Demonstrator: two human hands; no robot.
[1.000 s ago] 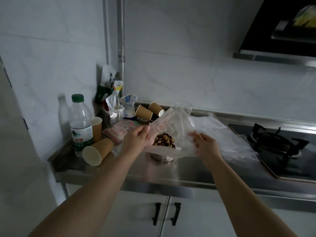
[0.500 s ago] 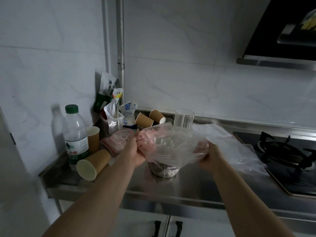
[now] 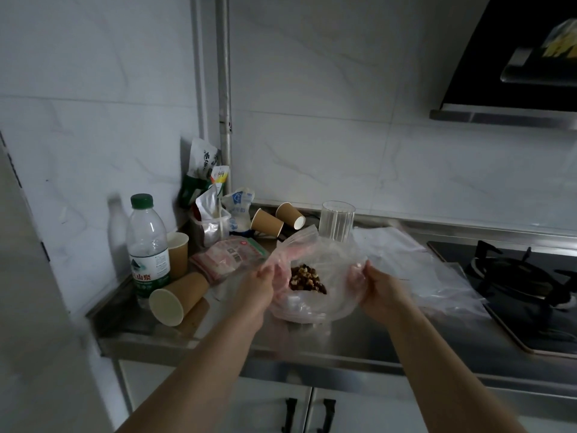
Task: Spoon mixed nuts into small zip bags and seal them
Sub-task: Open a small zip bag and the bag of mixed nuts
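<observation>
Clear, floppy plastic zip bag (image 3: pixel 315 270) with a brown clump of mixed nuts (image 3: pixel 307 278) hangs just above the steel counter (image 3: pixel 359 335), dead centre. It looks light, limp and slippery, best taken by the rim. Left hand (image 3: pixel 259 284) pinches the edge at nine o'clock, right hand (image 3: pixel 376 287) at three.

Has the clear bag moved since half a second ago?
Yes. The bag, gripped by the left hand and right hand, has dropped relative to the glass and opened, showing the nuts.
</observation>
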